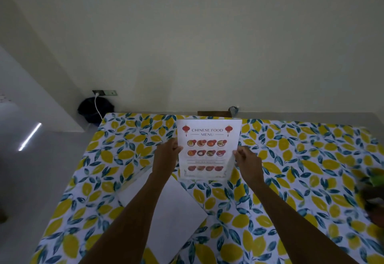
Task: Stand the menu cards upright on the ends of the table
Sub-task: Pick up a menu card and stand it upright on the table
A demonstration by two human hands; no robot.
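Observation:
A white menu card (pixel 208 149) headed "Chinese Food Menu", with red lanterns and rows of dish pictures, is held up facing me above the middle of the table. My left hand (pixel 166 156) grips its left edge and my right hand (pixel 247 163) grips its right edge. A second white card (pixel 166 207) lies flat, blank side up, on the tablecloth (pixel 291 180) under my left forearm, partly hidden by it. The tablecloth has a yellow lemon and blue leaf print.
A pale wall runs behind the table's far edge, where a brown box (pixel 214 113) pokes up. A dark bag (pixel 94 110) with a white cable sits on the floor at the back left. Blurred dark and green objects (pixel 374 191) sit at the table's right edge.

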